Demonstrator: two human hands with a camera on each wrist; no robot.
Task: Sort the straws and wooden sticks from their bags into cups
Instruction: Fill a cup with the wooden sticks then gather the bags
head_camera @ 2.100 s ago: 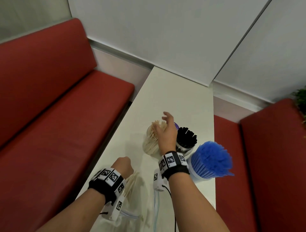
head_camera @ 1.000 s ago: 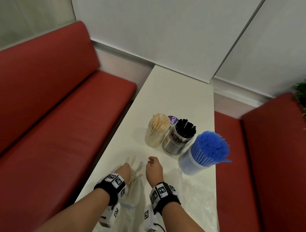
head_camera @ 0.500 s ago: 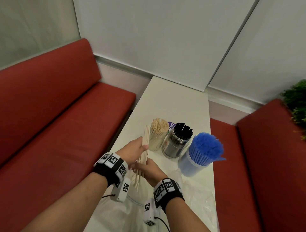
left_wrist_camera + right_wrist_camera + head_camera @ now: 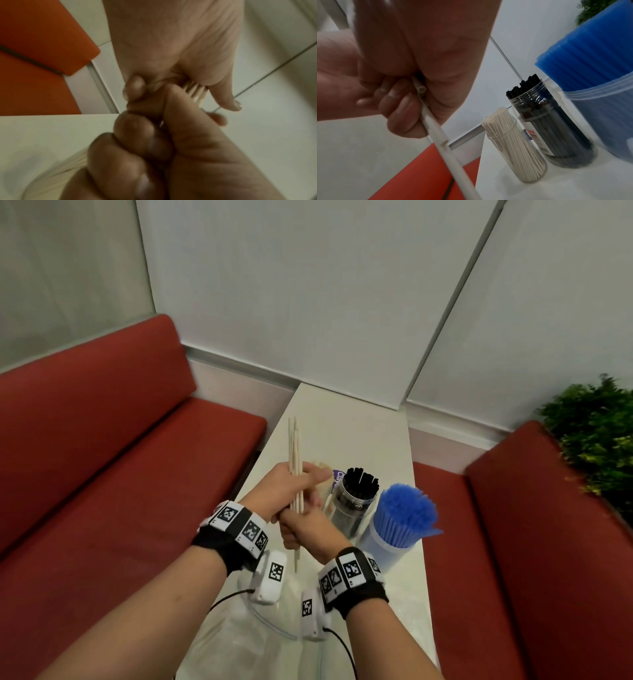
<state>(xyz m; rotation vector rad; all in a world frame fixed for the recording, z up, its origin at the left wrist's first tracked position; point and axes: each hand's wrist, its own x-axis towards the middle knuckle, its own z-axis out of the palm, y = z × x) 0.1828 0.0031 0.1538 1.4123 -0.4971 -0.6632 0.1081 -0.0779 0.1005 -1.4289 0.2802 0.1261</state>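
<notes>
A small bundle of wooden sticks (image 4: 295, 453) stands upright above the table. My left hand (image 4: 298, 485) grips it round the middle, and my right hand (image 4: 295, 530) grips the lower part just beneath. The wrist views show the sticks (image 4: 194, 91) between curled fingers and running down past them (image 4: 436, 135). Behind the hands the cup of wooden sticks (image 4: 513, 146) is mostly hidden in the head view. Beside it stand a clear jar of black straws (image 4: 356, 501) and a cup of blue straws (image 4: 400, 520).
Clear plastic bags (image 4: 260, 642) lie crumpled on the white table (image 4: 359, 433) under my forearms. Red benches (image 4: 102, 474) flank the narrow table on both sides. A green plant (image 4: 596, 433) sits at the far right.
A second ago both hands were down at the bag on the table. They have since lifted a bundle of sticks, which now stands upright in front of the cups.
</notes>
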